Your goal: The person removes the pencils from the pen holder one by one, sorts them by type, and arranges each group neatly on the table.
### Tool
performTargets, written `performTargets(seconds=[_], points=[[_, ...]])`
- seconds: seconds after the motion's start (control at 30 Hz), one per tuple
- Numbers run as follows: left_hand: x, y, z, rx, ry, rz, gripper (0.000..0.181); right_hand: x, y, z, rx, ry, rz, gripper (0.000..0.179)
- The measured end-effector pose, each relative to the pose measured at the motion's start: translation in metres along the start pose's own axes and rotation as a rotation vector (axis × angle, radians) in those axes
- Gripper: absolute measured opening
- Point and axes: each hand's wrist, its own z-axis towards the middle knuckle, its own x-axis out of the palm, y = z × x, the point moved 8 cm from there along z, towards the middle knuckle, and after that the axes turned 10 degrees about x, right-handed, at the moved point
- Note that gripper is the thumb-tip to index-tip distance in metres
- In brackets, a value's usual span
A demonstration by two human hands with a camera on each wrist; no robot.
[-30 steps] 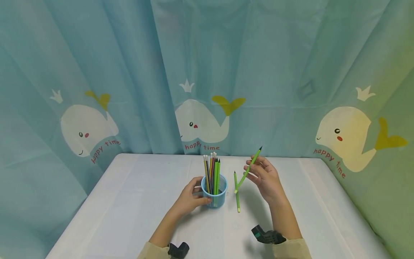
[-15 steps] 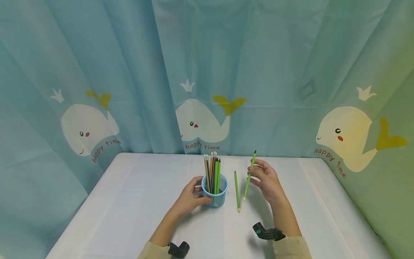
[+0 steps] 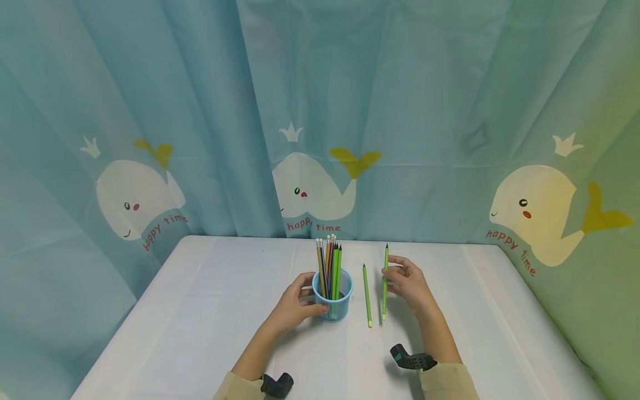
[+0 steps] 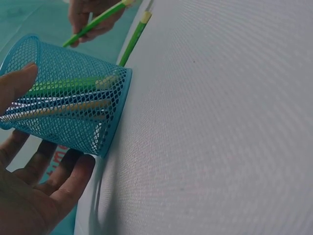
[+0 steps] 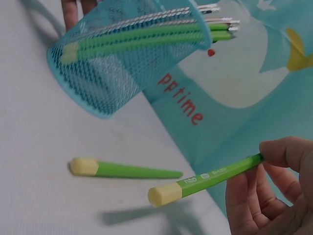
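Observation:
My left hand (image 3: pixel 295 305) holds a blue mesh pencil cup (image 3: pixel 344 308) from its left side, thumb in front and fingers behind. Several pencils stand in the cup, including green pencils (image 3: pixel 337 272) with their dark points up. To the right, my right hand (image 3: pixel 409 284) pinches a green pencil (image 5: pixel 208 182) between thumb and fingers, its point away from me and its pale yellow end low and toward me. In the right wrist view this pencil casts a shadow on the table. Another green pencil (image 3: pixel 367 295) lies on the table between the cup and my right hand.
A white table (image 3: pixel 200 311) lies under everything. Behind it hangs a blue-green curtain (image 3: pixel 425 111) printed with whales, right at the table's far edge. Dark wrist cameras (image 3: pixel 413 357) are worn at both cuffs.
The pencil in my right hand has swung from a slant across the lying pencil to nearly parallel beside it, and has come lower. My left hand and the cup stay in place.

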Motion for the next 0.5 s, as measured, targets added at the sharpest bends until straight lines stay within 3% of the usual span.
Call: performTargets(seconds=[0.2,0.5], points=[[0.0,0.0,0.0,0.006,0.007,0.009,0.077,-0.001,-0.007,0.004,0.004,-0.057,-0.107,0.045],[0.0,-0.001,0.0,0.007,0.008,0.013,0.076,0.001,-0.014,0.01,-0.006,-0.056,-0.136,0.043]])
